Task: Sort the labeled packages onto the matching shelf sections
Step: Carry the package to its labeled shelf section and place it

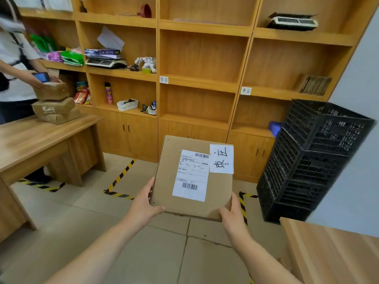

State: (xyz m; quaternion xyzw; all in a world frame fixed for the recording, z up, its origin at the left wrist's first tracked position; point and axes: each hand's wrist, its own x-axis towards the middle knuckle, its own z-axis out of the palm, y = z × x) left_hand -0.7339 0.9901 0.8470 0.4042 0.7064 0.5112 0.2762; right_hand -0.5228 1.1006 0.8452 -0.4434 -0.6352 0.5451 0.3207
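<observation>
Both hands (left (143,208), right (231,214)) clasp a labeled cardboard box (192,179) facing the shelves (201,78); misreading the similar handwritten tags (246,91) risks misfiling.

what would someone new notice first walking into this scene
The brown cardboard box in the centre foreground, gripped at its near corners by the left hand and right hand, with a shipping label and a handwritten paper tag on top. Behind it stands the wooden shelf wall, with small handwritten tags on two shelf edges. A tilted stack of black crates stands at the right.
</observation>
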